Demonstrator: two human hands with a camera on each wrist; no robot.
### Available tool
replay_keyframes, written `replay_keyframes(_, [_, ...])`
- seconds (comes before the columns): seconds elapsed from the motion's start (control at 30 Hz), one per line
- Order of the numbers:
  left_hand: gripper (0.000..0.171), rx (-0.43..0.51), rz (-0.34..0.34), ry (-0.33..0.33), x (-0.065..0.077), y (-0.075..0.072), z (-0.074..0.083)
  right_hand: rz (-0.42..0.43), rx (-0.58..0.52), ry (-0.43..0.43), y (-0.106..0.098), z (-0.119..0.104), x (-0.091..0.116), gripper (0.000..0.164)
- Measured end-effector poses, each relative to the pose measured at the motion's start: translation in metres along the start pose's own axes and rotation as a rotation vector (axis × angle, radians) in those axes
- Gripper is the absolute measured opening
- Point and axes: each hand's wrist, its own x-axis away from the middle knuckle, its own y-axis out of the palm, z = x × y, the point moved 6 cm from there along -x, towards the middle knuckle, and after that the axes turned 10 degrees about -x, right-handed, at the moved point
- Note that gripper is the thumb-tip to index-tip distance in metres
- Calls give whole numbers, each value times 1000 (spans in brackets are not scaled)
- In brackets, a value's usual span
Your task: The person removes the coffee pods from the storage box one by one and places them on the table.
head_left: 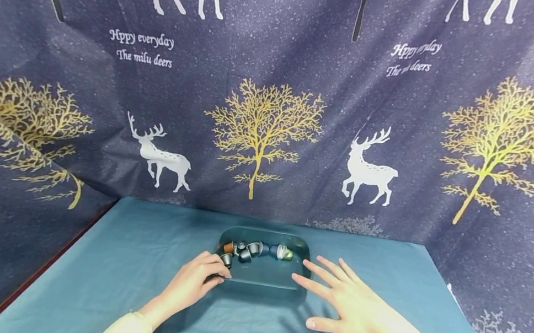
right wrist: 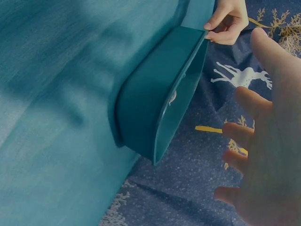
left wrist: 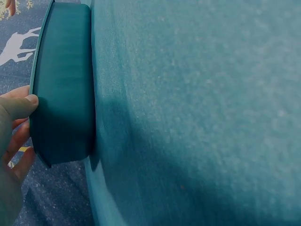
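Observation:
A dark green rectangular tray (head_left: pixel 259 284) holds several coffee capsules (head_left: pixel 254 249), mostly along its far side. They include a brown-orange one, grey and dark blue ones, and a green one at the right end. My left hand (head_left: pixel 195 279) pinches the tray's rim at the front left corner, beside a dark grey capsule (head_left: pixel 226 260). In the left wrist view the thumb (left wrist: pixel 31 100) presses on the outer rim. My right hand (head_left: pixel 355 306) is spread with straight fingers near the tray's right side and holds nothing; in the right wrist view a gap separates it from the tray.
A blue-green cloth (head_left: pixel 137 245) covers the table. Behind it and at both sides hangs a dark curtain (head_left: pixel 287 41) printed with white deer and golden trees. A dark red edge (head_left: pixel 44 267) runs along the table's left side.

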Motion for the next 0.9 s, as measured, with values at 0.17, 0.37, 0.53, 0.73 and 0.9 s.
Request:
replay_keyframes(0.17, [20, 20, -22, -4, 4, -1, 0, -49, -53, 38, -2, 2, -5, 69])
replay_keyframes(0.37, [22, -16, -21, 24, 10, -4, 6, -86, -133, 64, -10, 5, -13, 70])
replay_keyframes(0.53, [23, -44, -22, 42, 16, -7, 9, -136, -179, 53, -14, 7, -23, 71])
replay_keyframes(0.73, [22, -35, -27, 44, 21, -10, 11, -183, -235, 41, -15, 9, -39, 71])
replay_keyframes(0.9, [21, -29, -25, 55, 26, -13, 13, -188, -190, -42, -14, 6, -56, 71])
